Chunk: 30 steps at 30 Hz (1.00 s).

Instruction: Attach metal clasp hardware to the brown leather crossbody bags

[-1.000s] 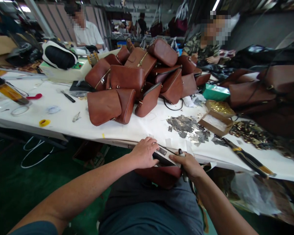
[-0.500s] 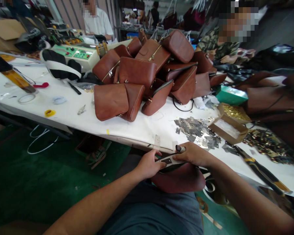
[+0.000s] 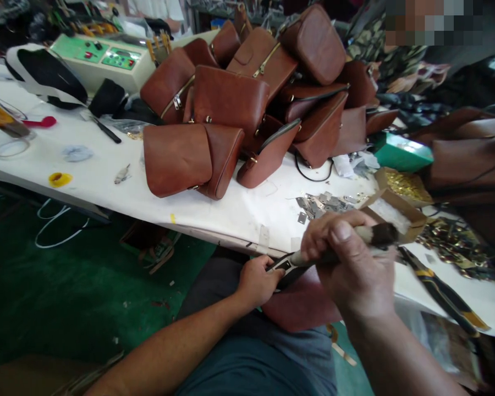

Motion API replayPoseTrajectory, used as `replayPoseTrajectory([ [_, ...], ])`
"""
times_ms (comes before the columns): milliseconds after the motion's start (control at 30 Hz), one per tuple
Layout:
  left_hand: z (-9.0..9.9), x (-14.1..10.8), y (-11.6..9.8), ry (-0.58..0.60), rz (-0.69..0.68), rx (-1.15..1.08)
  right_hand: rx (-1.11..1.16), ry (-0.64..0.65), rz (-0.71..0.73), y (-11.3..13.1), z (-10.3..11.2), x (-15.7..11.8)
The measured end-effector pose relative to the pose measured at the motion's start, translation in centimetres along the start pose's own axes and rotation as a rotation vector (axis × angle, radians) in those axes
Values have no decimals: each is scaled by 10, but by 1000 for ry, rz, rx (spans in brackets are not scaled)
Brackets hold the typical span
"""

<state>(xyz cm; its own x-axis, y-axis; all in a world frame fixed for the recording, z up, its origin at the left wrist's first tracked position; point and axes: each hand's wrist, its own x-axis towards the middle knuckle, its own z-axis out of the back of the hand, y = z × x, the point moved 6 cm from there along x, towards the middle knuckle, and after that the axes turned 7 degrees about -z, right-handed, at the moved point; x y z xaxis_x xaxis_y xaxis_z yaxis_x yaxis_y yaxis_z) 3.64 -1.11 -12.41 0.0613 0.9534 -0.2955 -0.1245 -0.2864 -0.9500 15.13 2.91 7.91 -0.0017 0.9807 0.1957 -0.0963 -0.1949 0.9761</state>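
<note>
A reddish-brown leather bag (image 3: 299, 305) rests on my lap, below the table's front edge. My left hand (image 3: 259, 281) pinches its open rim, thumb beside a small dark metal plate (image 3: 286, 265) on a pale strip. Wrapped round a pen-like tool with a dark end (image 3: 381, 235), my right hand (image 3: 352, 258) is raised over the bag's right side. The tool's pale tip meets or nearly meets the strip, just right of the plate. My right hand hides part of the bag.
Brown bags (image 3: 231, 99) are piled on the white table (image 3: 198, 214). Loose metal plates (image 3: 317, 203), a small carton (image 3: 391, 214), a green box (image 3: 403, 151) and pliers (image 3: 445, 291) lie at the right. A person's camouflage sleeve (image 3: 367, 38) shows behind.
My right hand has lifted off the bag's rim and turned, with the tool now upright-slanted in its fist. My left hand stays on the rim. The view has shifted downward.
</note>
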Motion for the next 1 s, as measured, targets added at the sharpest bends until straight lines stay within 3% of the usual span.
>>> replayPoseTrajectory([
  [100,-2,4,-2,-25,35,-75,80,-12,-95,-45,-7,0],
  [233,-4,3,4,-70,167,-238,136,-65,-96,-90,10,-9],
  [367,-8,1,6,-113,251,-331,137,-130,-33,-90,23,-16],
  [467,-11,1,2,-130,268,-348,92,-253,-77,-87,26,-12],
  [633,-13,1,-5,-170,292,-354,100,-314,-141,-93,25,-2],
  [1000,-15,1,1,-194,269,-280,495,-215,-149,-113,31,-9],
])
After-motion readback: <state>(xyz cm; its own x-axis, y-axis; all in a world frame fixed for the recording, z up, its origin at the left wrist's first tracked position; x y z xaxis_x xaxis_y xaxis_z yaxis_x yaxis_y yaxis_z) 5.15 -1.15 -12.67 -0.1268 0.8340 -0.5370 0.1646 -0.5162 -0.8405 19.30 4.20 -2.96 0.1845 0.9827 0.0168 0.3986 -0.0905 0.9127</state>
